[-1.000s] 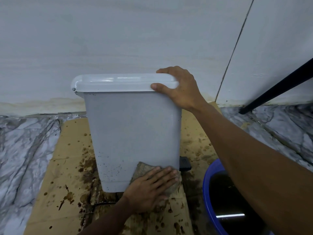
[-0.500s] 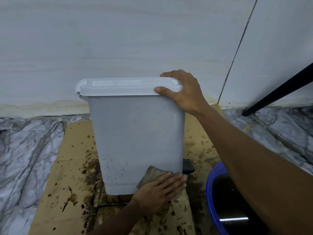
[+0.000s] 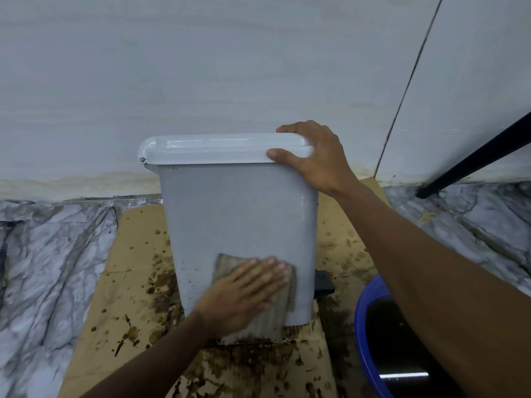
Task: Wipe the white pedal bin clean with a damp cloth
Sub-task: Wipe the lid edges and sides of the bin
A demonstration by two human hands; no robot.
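Where stained cardboard (image 3: 126,282) is spread by the far wall (image 3: 201,67), white pedal bin (image 3: 238,222) is stood upright. Lid (image 3: 212,149) is gripped at its right end by right hand (image 3: 316,159), fingers (image 3: 290,129) curled over it. Grey cloth (image 3: 274,317) is pressed on lower near face by left hand (image 3: 241,297), fingers (image 3: 268,270) straight, together.

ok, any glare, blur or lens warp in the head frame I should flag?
Head view: soft even light, no hard shadows; mild sheen on the bin lid; bright streak on the dark water in the blue bucket; left hand on the cloth slightly soft; wide-angle bows the wall base.
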